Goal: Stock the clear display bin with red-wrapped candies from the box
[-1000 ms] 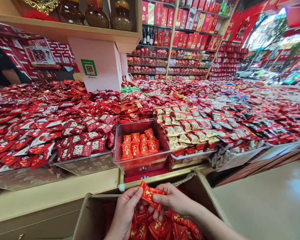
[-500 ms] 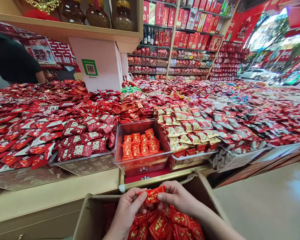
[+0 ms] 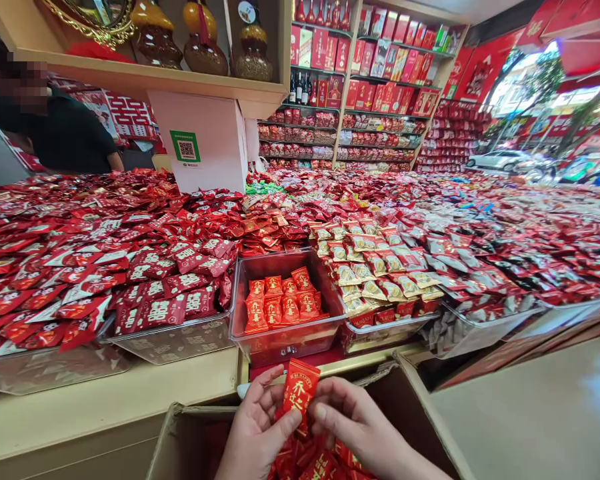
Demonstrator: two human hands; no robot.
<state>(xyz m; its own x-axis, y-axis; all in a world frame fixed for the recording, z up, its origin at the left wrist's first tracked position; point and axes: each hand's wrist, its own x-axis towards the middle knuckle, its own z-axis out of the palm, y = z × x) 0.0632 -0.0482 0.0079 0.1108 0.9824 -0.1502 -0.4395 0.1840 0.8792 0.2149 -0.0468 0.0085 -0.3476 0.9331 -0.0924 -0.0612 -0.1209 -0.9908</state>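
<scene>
A red candy packet (image 3: 300, 389) with gold lettering stands nearly upright above an open cardboard box. My left hand (image 3: 263, 420) pinches its lower left part between thumb and fingers. Close by its right edge is my right hand (image 3: 353, 420), fingers loosely curled and thumb apart from the index finger; whether a fingertip still touches the packet is hard to see. Below both hands, more red packets (image 3: 325, 465) lie loose in the cardboard box (image 3: 433, 417). Just ahead, a clear plastic bin (image 3: 287, 338) holds several matching packets (image 3: 280, 310) standing in rows.
Bins heaped with maroon packets (image 3: 177, 293) and cream-and-red packets (image 3: 375, 263) flank the middle bin. A white box (image 3: 200, 137) with a QR sign stands behind, under a wooden shelf (image 3: 180, 80). A person in dark clothing (image 3: 75, 130) is at the far left.
The packet has turned from lying sideways between both hands to upright in my left hand. My right fingers have loosened from its end. The view has tilted up slightly.
</scene>
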